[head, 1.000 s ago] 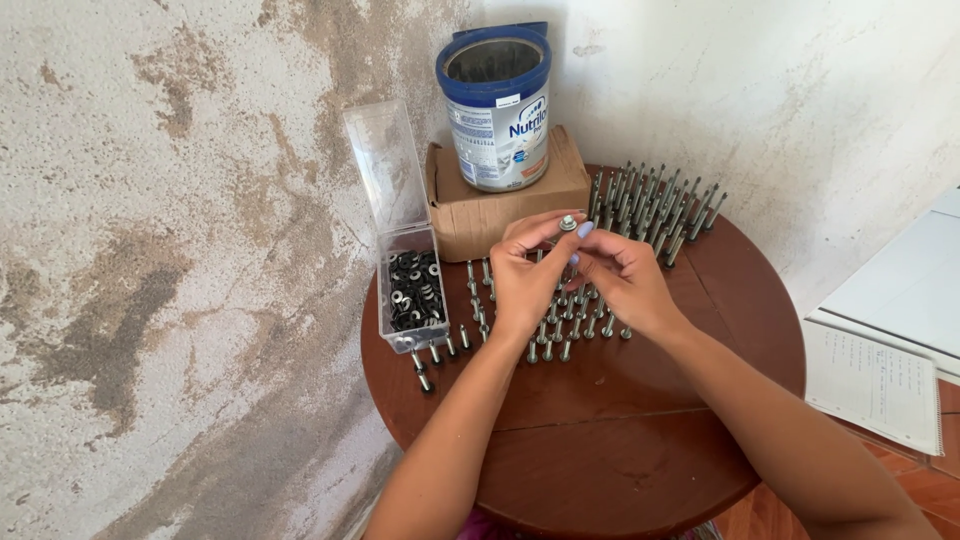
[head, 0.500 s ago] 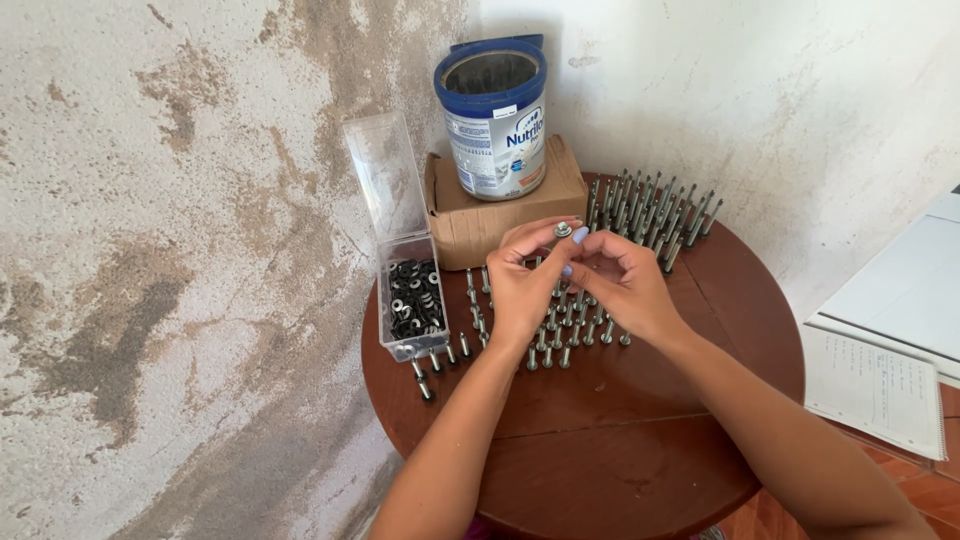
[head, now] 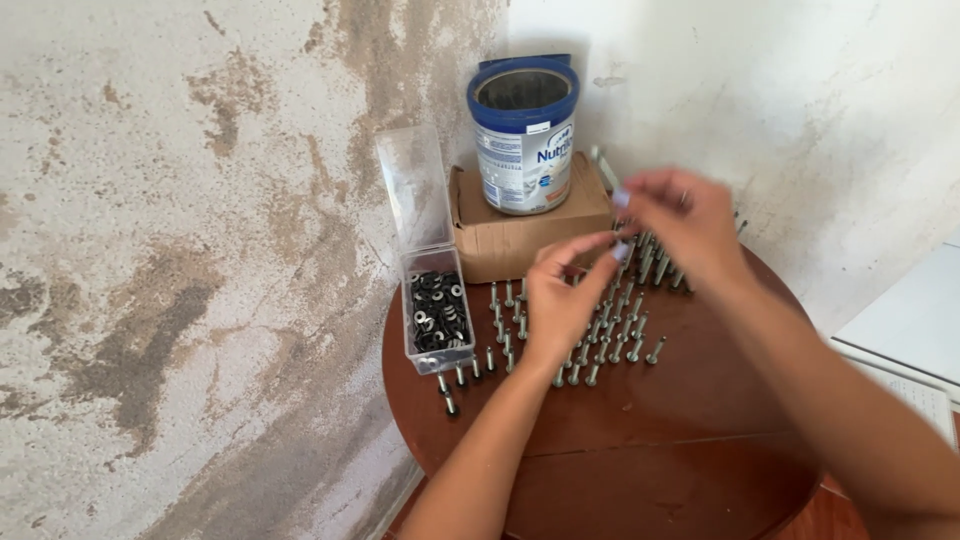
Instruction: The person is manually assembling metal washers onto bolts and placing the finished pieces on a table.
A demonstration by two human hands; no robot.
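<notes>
I see a round wooden table (head: pixel 640 450) against a stained plaster wall (head: pixel 180 250), screws (head: pixel 600 340) standing beneath my left hand (head: pixel 560 300); the blurred right hand (head: pixel 680 225) hides its grip.

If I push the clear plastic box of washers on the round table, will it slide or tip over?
The clear plastic box would probably slide: it lies low, and the dark washers filling it likely add weight. Its upright open lid looks thin and may flex or swing if pushed there.
</notes>
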